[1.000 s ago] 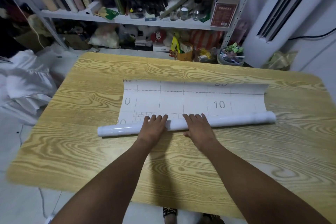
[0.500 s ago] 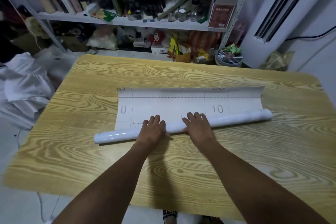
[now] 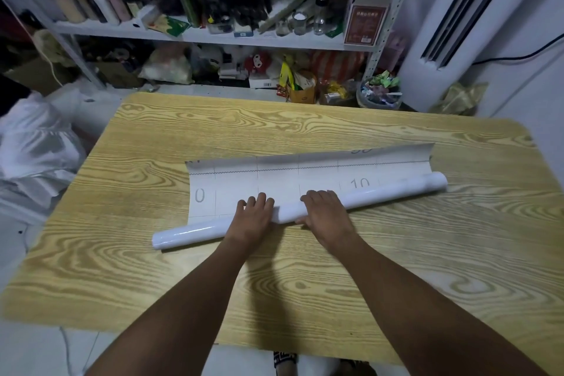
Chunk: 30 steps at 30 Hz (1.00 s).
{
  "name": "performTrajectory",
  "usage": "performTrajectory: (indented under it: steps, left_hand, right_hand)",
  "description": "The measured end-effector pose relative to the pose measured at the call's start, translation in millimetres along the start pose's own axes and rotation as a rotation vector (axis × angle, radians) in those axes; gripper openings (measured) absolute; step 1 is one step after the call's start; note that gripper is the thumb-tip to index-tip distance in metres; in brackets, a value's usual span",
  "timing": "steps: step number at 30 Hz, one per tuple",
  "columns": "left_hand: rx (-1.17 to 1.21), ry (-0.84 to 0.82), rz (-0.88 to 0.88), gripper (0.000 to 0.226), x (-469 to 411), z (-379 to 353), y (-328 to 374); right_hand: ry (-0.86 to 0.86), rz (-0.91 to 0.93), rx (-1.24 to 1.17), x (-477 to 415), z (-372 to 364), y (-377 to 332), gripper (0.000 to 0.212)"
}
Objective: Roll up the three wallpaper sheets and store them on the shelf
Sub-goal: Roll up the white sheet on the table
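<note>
Step in hand: rolling one wallpaper sheet. I judged it well over half wound, with a strip of flat sheet (image 3: pixel 274 180) remaining just beyond the wallpaper roll (image 3: pixel 390 192).
Roll position: lying on the tabletop (image 3: pixel 244 131), aslant, its left end nearer me than its right.
Left hand (image 3: pixel 251 218): laid over the roll's middle, fingers (image 3: pixel 259 200) fairly straight and slightly spread, tips reaching the flat sheet beyond the roll.
Right hand (image 3: pixel 325 212): on the roll just right of the left hand, fingers (image 3: pixel 320 195) arched over its top and thumb tucked at its near side, so loosely clamped around it.
Defect noted: the roll's left end jutted past the flat sheet's left edge; the winding looked to be telescoping.
Recommended handling: both hands sat close together at the roll's middle. I judged that a wider stance and even forward pressure would keep the ends flush and the winding tight.
Destination: shelf (image 3: pixel 213 35), well beyond the roll and crowded; I could not confirm a free spot.
Other two sheets: not visible to me.
</note>
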<state>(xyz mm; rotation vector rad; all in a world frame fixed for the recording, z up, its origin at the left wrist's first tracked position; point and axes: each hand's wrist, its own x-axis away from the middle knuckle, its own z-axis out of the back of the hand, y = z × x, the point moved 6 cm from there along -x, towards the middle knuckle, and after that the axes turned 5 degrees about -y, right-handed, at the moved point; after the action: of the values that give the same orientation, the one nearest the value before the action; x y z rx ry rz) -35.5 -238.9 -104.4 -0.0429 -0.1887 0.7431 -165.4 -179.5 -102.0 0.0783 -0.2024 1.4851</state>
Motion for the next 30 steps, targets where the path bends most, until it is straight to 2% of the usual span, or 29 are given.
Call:
performTrajectory:
  steps: [3,8,13,16,19,21,24,30]
  left_hand:
    - [-0.018,-0.098,0.000,0.032,1.5,-1.4,-0.4]
    - [0.023,-0.104,-0.016,0.040,0.6,-1.6,1.8]
    - [-0.011,-0.082,-0.018,0.044,4.6,0.5,-2.4]
    - [-0.031,-0.084,-0.013,0.050,2.6,-6.7,-5.5]
    - [0.088,-0.166,0.013,0.032,6.5,-5.3,-2.9]
    - [0.092,-0.122,0.034,0.038,5.5,-7.0,-5.6]
    - [0.037,-0.136,0.009,0.059,8.4,-3.4,-4.4]
    - [-0.051,0.003,0.027,0.045,8.1,1.5,-5.1]
  right_hand:
    - [0.008,-0.018,0.035,0.1,5.4,-3.0,0.051]
    - [-0.075,-0.009,0.074,-4.1,4.9,-4.1,0.050]
    - [-0.083,-0.007,0.034,-4.3,0.4,-5.1,0.060]
    - [-0.074,-0.024,0.018,-4.2,-0.3,-4.7,0.048]
    - [-0.090,-0.030,0.013,-4.7,-0.5,-4.8,0.037]
    - [-0.095,-0.023,0.022,-4.0,-0.9,-4.8,0.033]
    - [-0.096,-0.044,-0.032,-2.8,-2.3,-3.5,0.033]
    - [-0.076,-0.030,0.025,-2.4,0.3,-4.7,0.033]
